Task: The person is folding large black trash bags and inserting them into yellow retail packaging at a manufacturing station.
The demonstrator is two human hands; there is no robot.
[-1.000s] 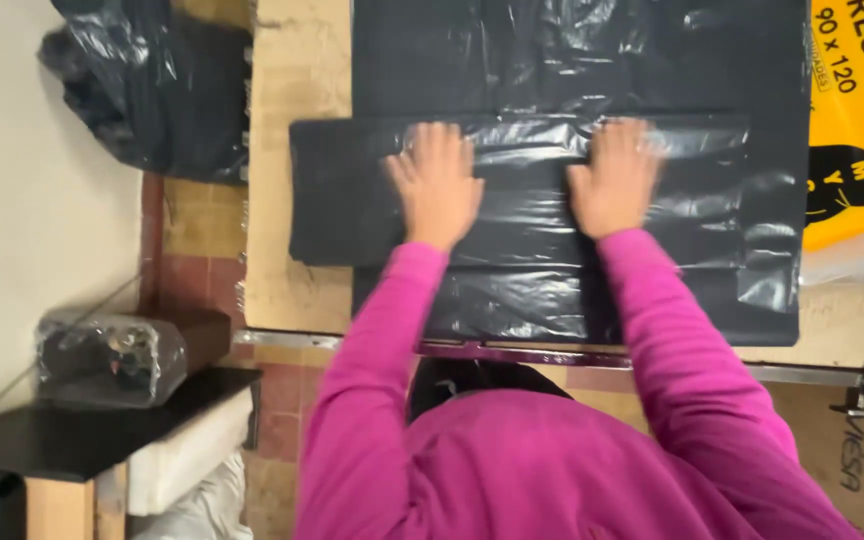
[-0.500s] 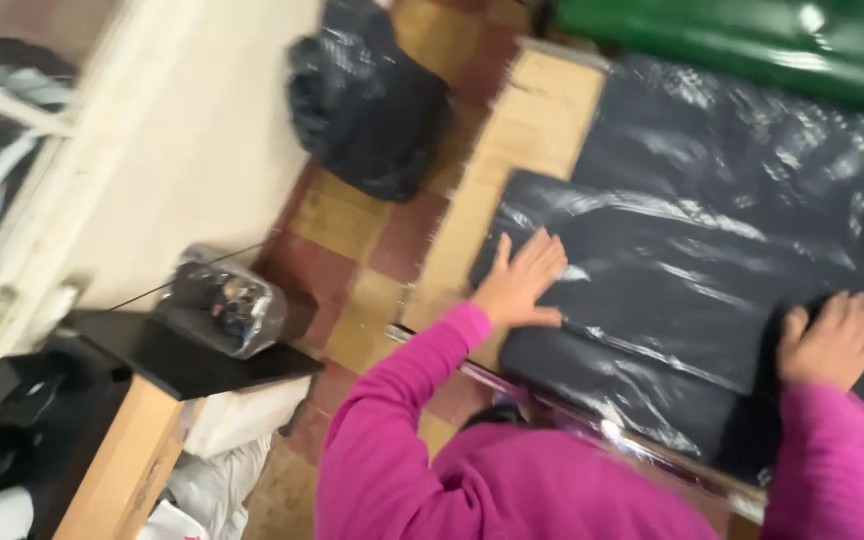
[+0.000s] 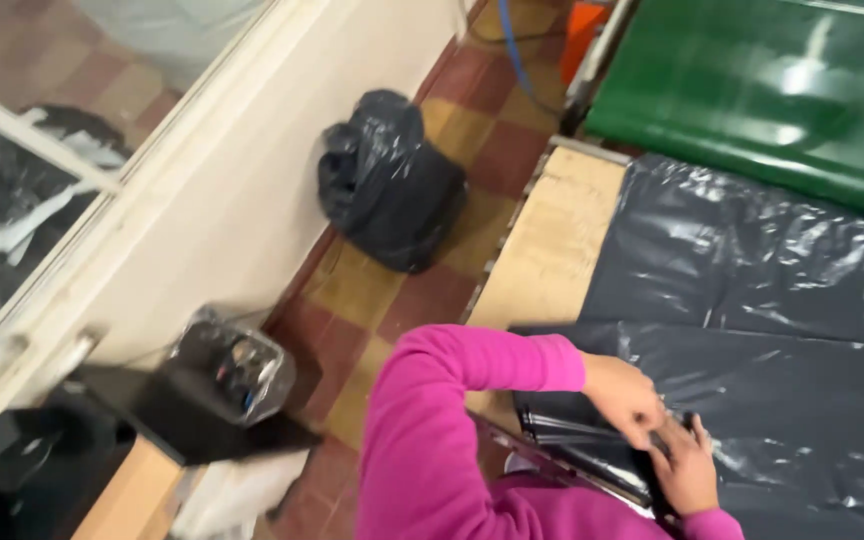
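A slip is judged likely: the glossy black plastic sheet (image 3: 752,400) can slide off the wooden table (image 3: 552,250), since its folded corner lies at the near edge. The left hand (image 3: 624,398) is closed on that folded corner. The right hand (image 3: 687,470) is laid just beside it on the sheet; its grip cannot be determined.

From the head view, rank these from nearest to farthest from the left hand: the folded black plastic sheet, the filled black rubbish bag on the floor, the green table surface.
From the left hand:
1. Folded black plastic sheet, under the hand, touching it.
2. Filled black rubbish bag, on the tiled floor, up and to the left in the picture.
3. Green table surface, at the top right of the picture.
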